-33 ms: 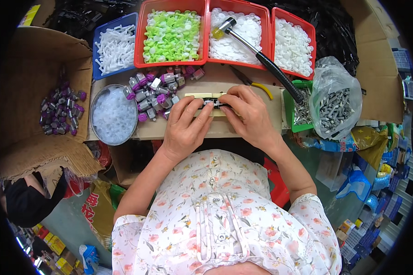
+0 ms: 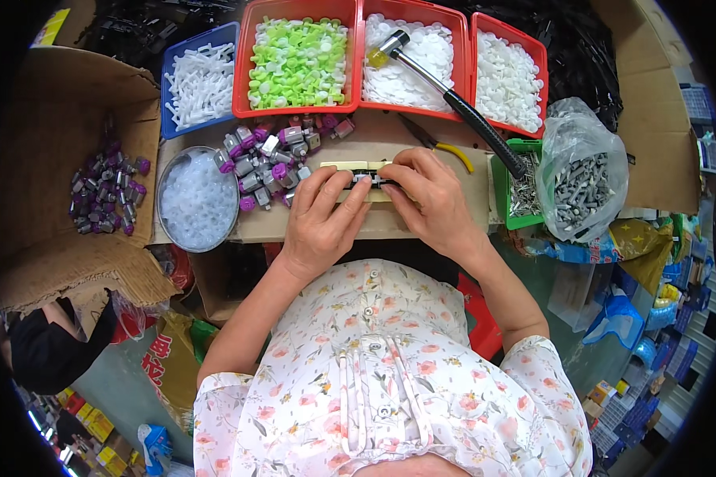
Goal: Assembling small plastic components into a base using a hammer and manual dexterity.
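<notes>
At the middle of the bench, a small black plastic housing (image 2: 363,176) with pale inner pieces rests in a cream-coloured block (image 2: 339,165). My left hand (image 2: 323,216) has its fingertips closed on the left part of the housing. From the other side my right hand (image 2: 431,199) grips the right end between bent fingers and thumb. Both hands' fingertips cover much of the housing, so its inner details are hard to make out. Small grey motors with purple ends (image 2: 264,163) lie piled just left of my left hand.
Behind the hands stand a blue bin (image 2: 167,99) and red bins (image 2: 243,79) of small plastic parts. A hammer (image 2: 461,105) lies across them. Pliers (image 2: 453,153) lie to the right, near a green tray (image 2: 503,191) and a bag of grey parts (image 2: 582,179). A round tin (image 2: 164,230) sits left.
</notes>
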A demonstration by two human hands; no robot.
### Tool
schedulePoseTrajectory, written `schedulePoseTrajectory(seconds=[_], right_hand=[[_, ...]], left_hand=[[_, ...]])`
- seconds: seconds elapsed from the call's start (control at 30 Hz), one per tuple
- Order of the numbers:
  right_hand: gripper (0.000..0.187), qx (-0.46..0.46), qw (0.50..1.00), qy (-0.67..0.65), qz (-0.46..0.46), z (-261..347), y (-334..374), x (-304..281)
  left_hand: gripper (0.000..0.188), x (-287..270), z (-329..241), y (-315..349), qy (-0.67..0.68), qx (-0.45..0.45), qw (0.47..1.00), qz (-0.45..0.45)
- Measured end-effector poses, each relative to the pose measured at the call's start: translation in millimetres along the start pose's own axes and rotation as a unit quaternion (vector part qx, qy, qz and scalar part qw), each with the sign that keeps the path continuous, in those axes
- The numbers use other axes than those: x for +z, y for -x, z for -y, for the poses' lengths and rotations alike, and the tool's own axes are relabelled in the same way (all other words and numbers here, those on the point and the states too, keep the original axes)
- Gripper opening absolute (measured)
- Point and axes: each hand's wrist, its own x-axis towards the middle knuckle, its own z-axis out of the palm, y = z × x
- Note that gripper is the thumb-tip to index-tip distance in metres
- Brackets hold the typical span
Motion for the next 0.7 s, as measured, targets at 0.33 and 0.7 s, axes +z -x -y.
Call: schedulePoseTrajectory(seconds=[0.33, 0.7], right_hand=[[0.029, -0.001, 1.0, 0.029, 0.005, 3.4, -1.7, 3.8], [0.028, 0.05, 0.998, 0.009, 0.022, 4.7, -12.9, 5.3]], left_hand=[[0.045, 2.0, 0.3, 1.3, 0.012, -0.02, 1.0, 0.013], [0.046, 2.9, 1.5, 2.4, 0.017, -0.013, 1.0, 0.002]])
